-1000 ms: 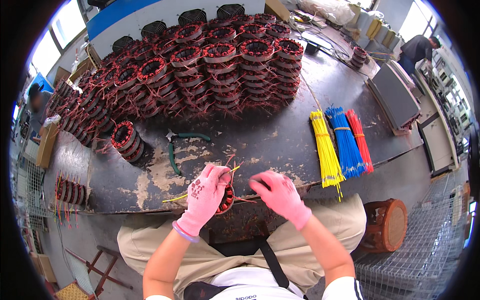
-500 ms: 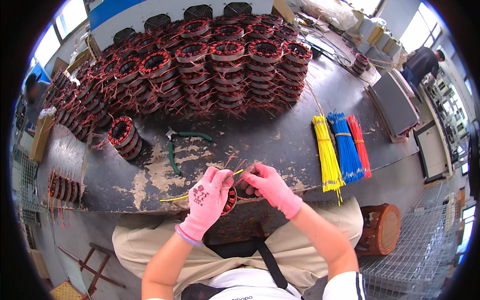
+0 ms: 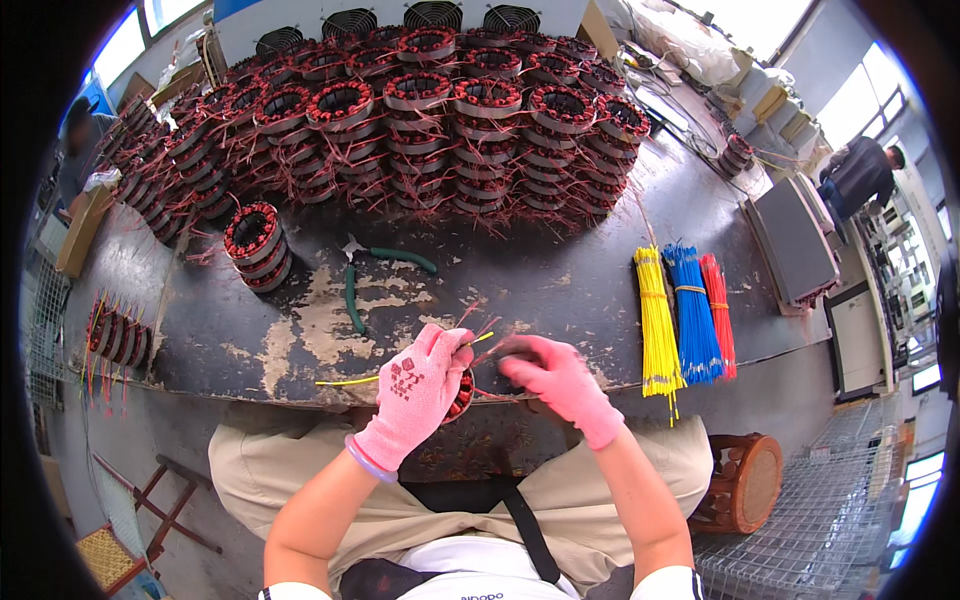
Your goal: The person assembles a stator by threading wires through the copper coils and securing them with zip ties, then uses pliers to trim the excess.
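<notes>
Two pink-gloved hands work a copper-wound round motor stator (image 3: pixel 461 394) at the near edge of the dark worn counter (image 3: pixel 560 285).
The left hand (image 3: pixel 418 385) has its grip clenched on the stator; the right hand (image 3: pixel 556 377) pinches its thin wire leads (image 3: pixel 478 330) just beside; green-handled pliers (image 3: pixel 372 272) lie beyond.

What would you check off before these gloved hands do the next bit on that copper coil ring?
1. Left hand steadies the wound stator at the bench edge: ok.
2. Right hand has hold of a lead: cannot tell, blurred.
3. Yellow sleeve lies beside the left hand: ok.
4. Green-handled pliers within reach, apart from both hands: ok.
5. Yellow sleeve bundle ready on the right: ok.
</notes>
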`<action>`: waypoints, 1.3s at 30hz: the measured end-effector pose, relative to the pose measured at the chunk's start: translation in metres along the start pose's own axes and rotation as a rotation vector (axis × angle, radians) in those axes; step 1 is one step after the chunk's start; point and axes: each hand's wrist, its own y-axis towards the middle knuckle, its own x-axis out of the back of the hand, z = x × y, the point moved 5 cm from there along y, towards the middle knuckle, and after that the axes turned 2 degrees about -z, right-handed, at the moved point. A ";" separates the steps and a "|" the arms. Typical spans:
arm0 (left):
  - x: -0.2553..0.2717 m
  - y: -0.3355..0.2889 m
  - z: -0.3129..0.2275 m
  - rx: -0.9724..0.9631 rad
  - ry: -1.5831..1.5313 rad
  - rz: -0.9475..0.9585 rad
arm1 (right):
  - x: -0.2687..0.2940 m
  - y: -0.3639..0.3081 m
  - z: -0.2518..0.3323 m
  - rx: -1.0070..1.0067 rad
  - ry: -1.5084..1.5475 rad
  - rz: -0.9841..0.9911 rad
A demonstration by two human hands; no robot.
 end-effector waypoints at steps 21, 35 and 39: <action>0.001 0.006 -0.011 -0.095 0.012 0.134 | -0.008 -0.029 0.041 0.731 -0.486 -0.374; -0.013 0.004 -0.013 -0.005 -0.102 0.208 | 0.001 -0.010 0.031 0.304 -0.181 -0.075; -0.012 0.005 -0.015 -0.032 -0.130 0.191 | 0.002 -0.001 0.029 0.248 -0.202 -0.025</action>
